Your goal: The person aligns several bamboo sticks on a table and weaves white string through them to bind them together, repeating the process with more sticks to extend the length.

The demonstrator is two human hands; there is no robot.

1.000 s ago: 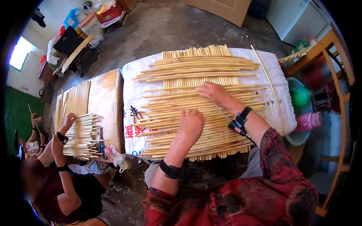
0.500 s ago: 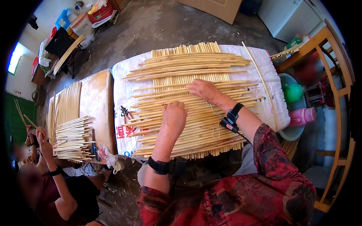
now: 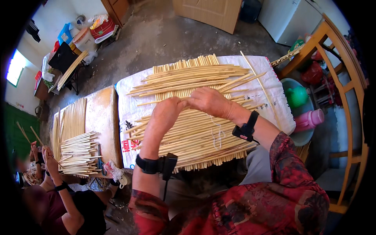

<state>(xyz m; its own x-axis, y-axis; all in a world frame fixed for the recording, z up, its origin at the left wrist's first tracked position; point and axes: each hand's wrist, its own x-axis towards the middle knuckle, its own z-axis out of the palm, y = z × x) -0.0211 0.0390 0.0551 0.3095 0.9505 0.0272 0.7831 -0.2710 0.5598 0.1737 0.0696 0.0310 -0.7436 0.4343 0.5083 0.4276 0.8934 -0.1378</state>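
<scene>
Straw-coloured stalks lie side by side across a white sack cloth, over a lower layer of stalks set crosswise. Above them my two hands meet, fingertips touching. My left hand is closed in a pinch; what it holds is hidden behind the fingers. My right hand is closed as well, and a few slanted stalks run out from it toward the upper right. White thread lies loose on the stalks below. Farther off rests another row of stalks.
One long stalk lies apart at the cloth's right. A basin with a green and a pink vessel stands beside a wooden chair frame. At left, a co-worker's hands are near a second table with stalks.
My hands have come together at the far edge of the nearer stalks. My right hand has closed, and a few stalks beside it now slant up to the right.
</scene>
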